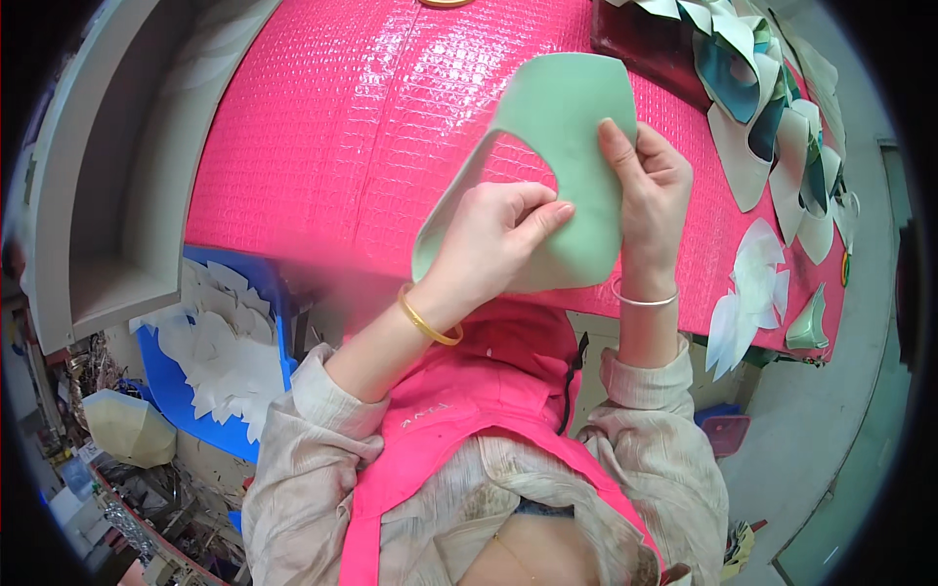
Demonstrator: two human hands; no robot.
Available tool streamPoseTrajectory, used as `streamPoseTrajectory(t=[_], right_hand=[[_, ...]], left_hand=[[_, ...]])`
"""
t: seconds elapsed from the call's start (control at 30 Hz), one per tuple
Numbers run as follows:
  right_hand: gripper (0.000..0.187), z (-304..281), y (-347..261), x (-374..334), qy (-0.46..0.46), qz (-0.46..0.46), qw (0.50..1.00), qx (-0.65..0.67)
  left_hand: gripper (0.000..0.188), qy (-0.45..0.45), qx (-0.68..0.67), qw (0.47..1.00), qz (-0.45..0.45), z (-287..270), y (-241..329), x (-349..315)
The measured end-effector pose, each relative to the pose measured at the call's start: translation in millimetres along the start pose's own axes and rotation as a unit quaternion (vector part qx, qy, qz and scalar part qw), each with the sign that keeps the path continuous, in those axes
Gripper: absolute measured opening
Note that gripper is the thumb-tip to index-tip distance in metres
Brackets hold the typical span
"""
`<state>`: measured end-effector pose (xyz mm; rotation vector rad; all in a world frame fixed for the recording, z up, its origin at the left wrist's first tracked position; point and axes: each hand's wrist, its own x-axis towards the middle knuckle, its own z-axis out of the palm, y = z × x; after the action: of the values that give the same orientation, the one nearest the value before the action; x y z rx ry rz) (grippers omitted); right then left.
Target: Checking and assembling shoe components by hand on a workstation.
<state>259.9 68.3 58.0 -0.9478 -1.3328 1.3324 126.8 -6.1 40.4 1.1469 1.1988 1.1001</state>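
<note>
A pale green, smooth shoe upper (572,103) with a curved opening is held up over the pink table. My left hand (489,234), with a gold bangle at the wrist, is closed on the rim of the opening, thumb and fingers pinched together. At the piece's right edge my right hand (650,195) grips it, thumb on the near face and fingers curled behind. A silver bangle circles that wrist. The fingertips behind the material are hidden.
Pink quilted, shiny sheeting covers the table (313,146). White and teal uppers (743,88) pile up at the far right, with white scraps (750,288) and a green scrap (809,320) nearer. A grey open box (122,195) and a blue bin (200,391) of white pieces stand left.
</note>
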Motion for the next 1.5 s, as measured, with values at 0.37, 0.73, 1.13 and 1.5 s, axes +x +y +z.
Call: streamPoseTrajectory(t=[0.37, 0.73, 1.13, 1.5], right_hand=[[0.028, -14.6, 5.0, 24.3, -0.106, 0.095, 0.989, -0.047], [0.045, -22.4, -20.0, -28.5, -0.377, -0.155, 0.679, -0.610], [0.043, -51.8, 30.7, -62.5, -0.301, -0.221, 0.299, -0.878], [0.044, -47.5, 24.9, -55.1, -0.346, -0.239, 0.234, -0.877]], left_hand=[[0.022, -0.074, 0.055, 0.993, -0.068, -16.4, -19.9, -87.5], [0.010, 0.317, 0.455, 0.803, 0.221, -66.8, -14.1, -48.0], [0.035, -0.081, 0.491, 0.833, 0.242, -39.5, -53.8, -16.8], [0.043, -0.053, 0.489, 0.845, 0.211, 1.6, -45.7, 1.1]])
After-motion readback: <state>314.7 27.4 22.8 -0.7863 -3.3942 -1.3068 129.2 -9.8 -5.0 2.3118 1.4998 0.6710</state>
